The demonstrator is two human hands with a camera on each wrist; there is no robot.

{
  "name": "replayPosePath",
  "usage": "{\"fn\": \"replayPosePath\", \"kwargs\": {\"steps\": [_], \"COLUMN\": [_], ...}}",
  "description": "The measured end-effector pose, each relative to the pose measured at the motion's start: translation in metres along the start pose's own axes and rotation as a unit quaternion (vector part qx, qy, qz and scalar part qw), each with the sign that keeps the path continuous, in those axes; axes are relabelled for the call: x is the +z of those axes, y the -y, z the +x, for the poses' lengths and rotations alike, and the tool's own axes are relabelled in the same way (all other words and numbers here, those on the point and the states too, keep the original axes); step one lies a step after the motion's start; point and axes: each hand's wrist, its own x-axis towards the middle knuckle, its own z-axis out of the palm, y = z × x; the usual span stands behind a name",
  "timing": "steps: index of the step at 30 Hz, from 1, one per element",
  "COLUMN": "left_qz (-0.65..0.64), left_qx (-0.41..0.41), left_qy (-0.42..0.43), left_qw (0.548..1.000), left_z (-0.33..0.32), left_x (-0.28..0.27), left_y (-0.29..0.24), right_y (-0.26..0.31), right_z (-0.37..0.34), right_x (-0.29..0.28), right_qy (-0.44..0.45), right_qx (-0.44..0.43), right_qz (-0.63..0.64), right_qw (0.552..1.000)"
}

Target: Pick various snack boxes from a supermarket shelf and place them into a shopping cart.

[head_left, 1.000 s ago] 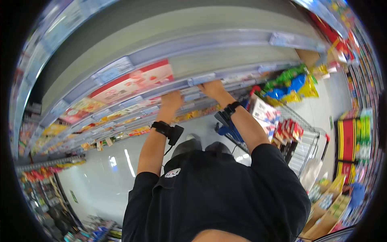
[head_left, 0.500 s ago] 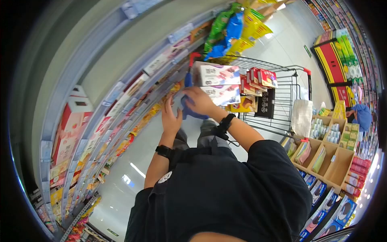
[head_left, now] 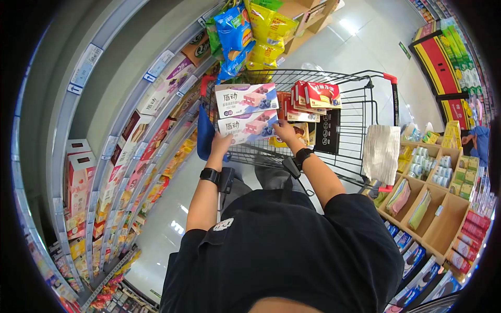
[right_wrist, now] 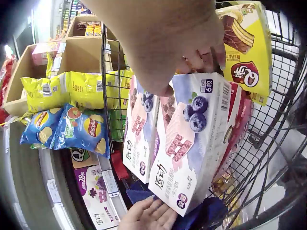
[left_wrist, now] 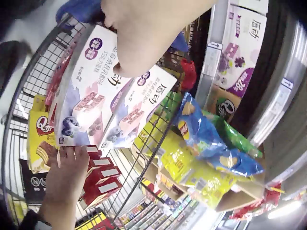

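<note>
Item: one white and lilac rectangular cardboard box with a blueberry and pink cake print [head_left: 248,127], held over the left part, near side, of the black wire shopping cart with red corner caps [head_left: 355,143], as seen from the head. Left hand [head_left: 222,145]: grips the box's left end, thumb on the printed face, fingers around the end. Right hand [head_left: 287,132]: grips the right end, thumb likewise on the printed face, fingers curled over the edge. Whether the box bears on anything beneath: cannot tell. Just beside it, toward the cart's far edge: a second box of matching print [head_left: 246,99]. To the right of the pair: several red cardboard boxes [head_left: 322,97], a yellow cardboard box with a chocolate-coated cake print [right_wrist: 247,52] and a black rectangular panel with white symbols [head_left: 327,131]. At the cart's near left corner: a blue sheet-like piece [head_left: 205,133]. At its right end: a whitish crumpled sheet [head_left: 381,154]. Beyond the far left corner: blue [head_left: 233,28] and yellow glossy snack bags [head_left: 269,28].
</note>
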Motion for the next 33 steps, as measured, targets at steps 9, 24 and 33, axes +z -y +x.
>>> {"fn": "replayPosePath", "kwargs": {"steps": [9, 24, 33], "left_qz": [-0.084, 0.179, 0.094], "left_qx": [0.029, 0.266, 0.474], "left_qy": [0.041, -0.114, -0.212], "left_qw": [0.995, 0.940, 0.850], "left_z": [0.013, -0.105, -0.213], "left_x": [0.018, -0.019, -0.137], "left_y": [0.027, -0.098, -0.160], "right_y": [0.003, 0.042, 0.193], "right_z": [0.000, -0.014, -0.115], "right_x": [0.006, -0.059, -0.075], "right_qy": [0.079, -0.027, 0.153], "right_qx": [0.026, 0.035, -0.071], "right_qz": [0.295, 0.304, 0.523], "right_qw": [0.952, 0.952, 0.835]}}
